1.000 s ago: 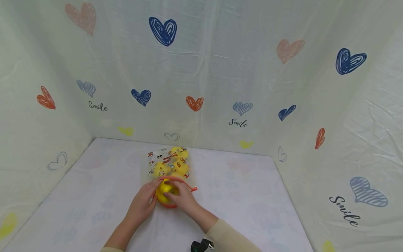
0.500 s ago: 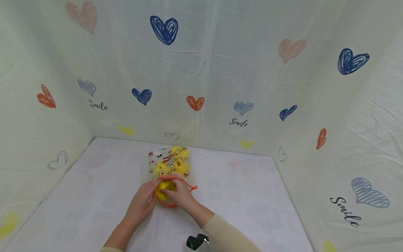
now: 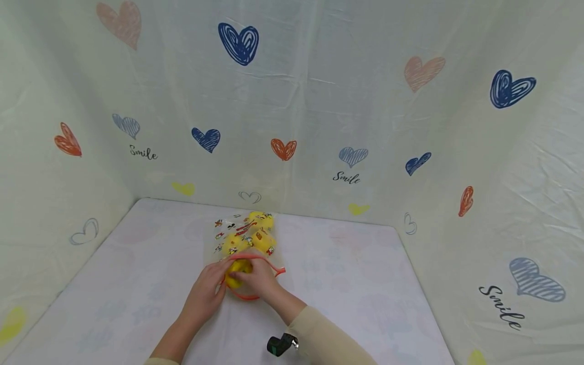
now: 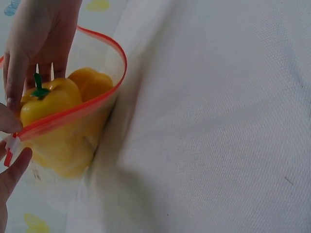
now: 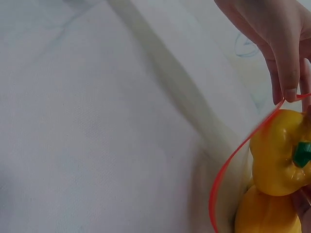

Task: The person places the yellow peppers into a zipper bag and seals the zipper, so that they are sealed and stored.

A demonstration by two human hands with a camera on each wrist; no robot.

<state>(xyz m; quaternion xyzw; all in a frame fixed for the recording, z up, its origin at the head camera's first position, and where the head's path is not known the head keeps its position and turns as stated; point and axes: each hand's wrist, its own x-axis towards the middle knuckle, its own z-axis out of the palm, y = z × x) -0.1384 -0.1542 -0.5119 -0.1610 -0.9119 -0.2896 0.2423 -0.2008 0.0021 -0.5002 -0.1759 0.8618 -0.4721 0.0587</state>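
A clear printed zip bag (image 3: 224, 226) lies on the white cloth, its red-edged mouth (image 4: 122, 56) held wide toward me. At the left of this mouth my left hand (image 3: 207, 291) pinches the red edge between thumb and fingers. My right hand (image 3: 262, 279) reaches into the opening and grips a yellow bell pepper (image 4: 53, 99) with a green stem, thumb on the near side and fingers behind. Another yellow pepper (image 4: 90, 83) sits right beside it inside the bag. Deeper in, several yellow peppers (image 3: 262, 240) show through the plastic. A slider (image 4: 10, 145) is on the red edge by the left hand.
The white-covered table (image 3: 347, 284) spreads around the bag. Behind it and at both sides hangs a pale curtain (image 3: 310, 111) printed with hearts and "Smile". A small black device (image 3: 279, 345) is by the right sleeve (image 3: 326, 337).
The right hand has pushed the pepper slightly farther into the bag, away from me and to the left, with the forearm following. The left hand stays on the red edge.
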